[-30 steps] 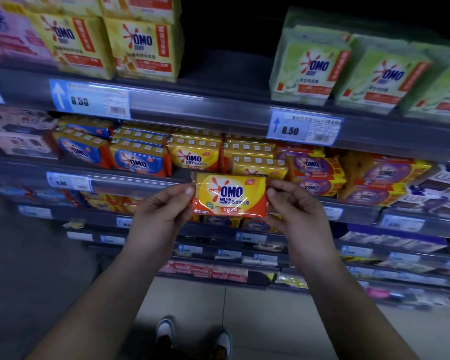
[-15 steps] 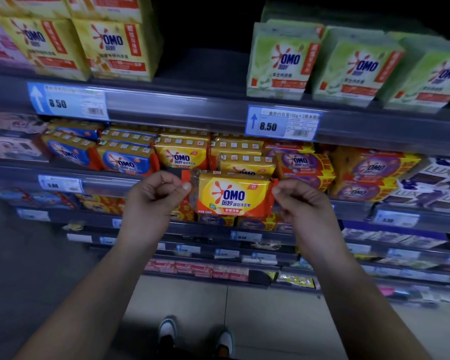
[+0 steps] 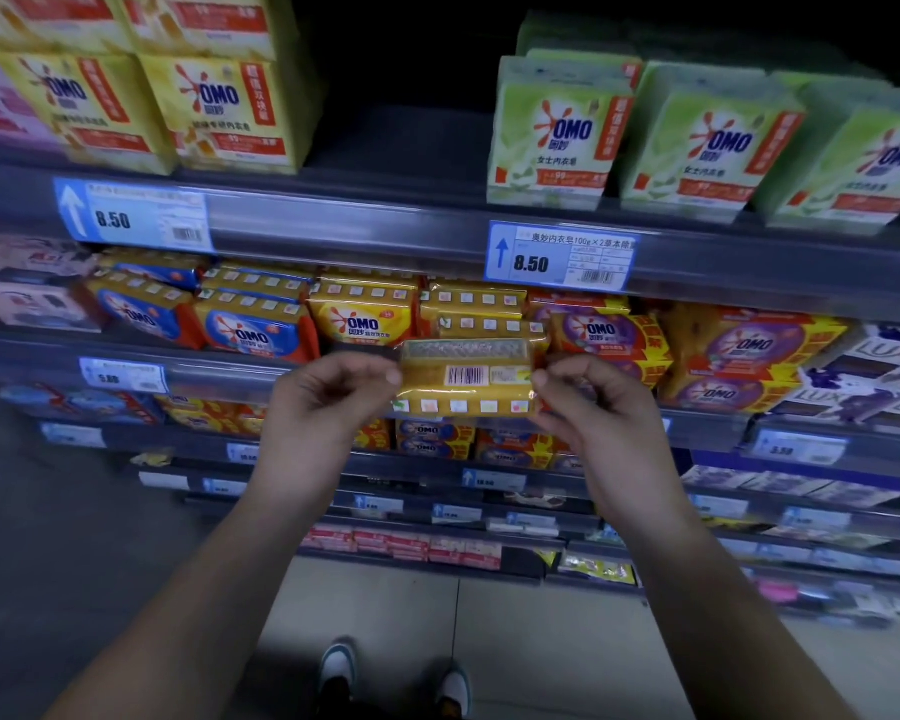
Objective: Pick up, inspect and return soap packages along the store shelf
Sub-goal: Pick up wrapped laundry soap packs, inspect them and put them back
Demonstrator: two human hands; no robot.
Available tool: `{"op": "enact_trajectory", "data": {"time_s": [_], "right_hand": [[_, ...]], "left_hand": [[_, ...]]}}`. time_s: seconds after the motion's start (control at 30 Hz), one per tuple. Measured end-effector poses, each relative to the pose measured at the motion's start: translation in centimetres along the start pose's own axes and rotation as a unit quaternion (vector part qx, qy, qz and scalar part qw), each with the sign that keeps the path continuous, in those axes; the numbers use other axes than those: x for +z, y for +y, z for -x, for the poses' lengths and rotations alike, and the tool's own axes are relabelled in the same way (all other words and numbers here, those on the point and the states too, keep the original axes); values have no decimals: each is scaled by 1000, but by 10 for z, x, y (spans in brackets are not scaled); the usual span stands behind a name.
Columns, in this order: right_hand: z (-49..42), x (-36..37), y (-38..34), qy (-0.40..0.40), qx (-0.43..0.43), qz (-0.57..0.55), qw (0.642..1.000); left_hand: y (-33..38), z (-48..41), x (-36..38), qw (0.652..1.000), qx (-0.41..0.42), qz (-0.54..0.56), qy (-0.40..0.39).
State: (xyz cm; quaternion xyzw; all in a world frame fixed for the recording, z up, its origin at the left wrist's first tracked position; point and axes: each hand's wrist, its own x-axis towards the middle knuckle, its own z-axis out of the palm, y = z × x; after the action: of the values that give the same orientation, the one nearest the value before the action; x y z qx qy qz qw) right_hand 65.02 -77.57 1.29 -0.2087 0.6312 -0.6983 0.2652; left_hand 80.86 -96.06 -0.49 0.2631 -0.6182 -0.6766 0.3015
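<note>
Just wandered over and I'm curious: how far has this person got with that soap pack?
Done: one yellow pack is off the shelf, pinched at its ends by the left hand and the right hand. In hand: the inspection, with the barcode side facing the camera. Left: returning it to the yellow row just behind, then probably checking other packs along the shelf.
</note>
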Motion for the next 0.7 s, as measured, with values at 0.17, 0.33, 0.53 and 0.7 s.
{"op": "enact_trajectory", "data": {"time_s": [0.17,0.33,0.53,0.7], "right_hand": [[-3,-1,-1,-3,23,-16,1000],[-4,6,5,-20,33,-13,999],[-1,15,9,-41,-46,85,994],[-1,27,14,-21,-63,84,994]], "left_hand": [[-6,-4,-5,997,-47,61,4],[-9,-7,-8,991,-98,87,-12],[-7,-7,-19,997,-47,41,-54],[-11,-6,-21,999,22,-2,-28]]}}
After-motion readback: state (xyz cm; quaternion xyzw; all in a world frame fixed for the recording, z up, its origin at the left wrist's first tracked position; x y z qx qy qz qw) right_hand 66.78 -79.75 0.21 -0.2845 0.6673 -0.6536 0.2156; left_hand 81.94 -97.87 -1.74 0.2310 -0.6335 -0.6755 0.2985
